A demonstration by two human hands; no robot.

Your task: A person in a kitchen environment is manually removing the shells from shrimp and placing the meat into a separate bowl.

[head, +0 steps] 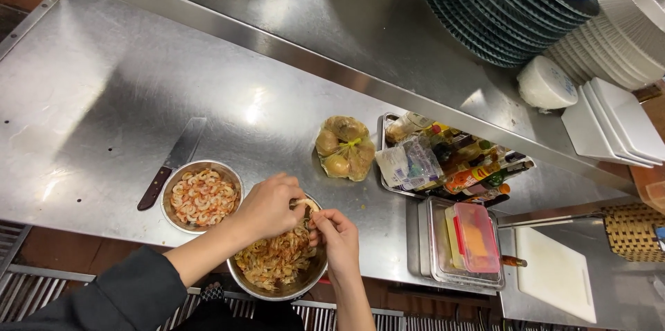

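My left hand [269, 205] and my right hand [335, 237] meet over a metal bowl [280, 291] full of shrimp shells [273, 260] at the counter's front edge. Both pinch one small shrimp [305, 204] between their fingertips above the bowl's far rim. To the left stands a smaller metal bowl [235, 180] holding peeled pink shrimp [202, 197]. A dark sleeve covers my left forearm.
A cleaver with a wooden handle [170, 163] lies left of the small bowl. A tied plastic bag of round items [345, 148], a tray of sauce bottles [450, 161], a red-lidded container [476, 237] and a white cutting board [554, 272] sit to the right. Stacked plates [499, 5] fill the upper shelf.
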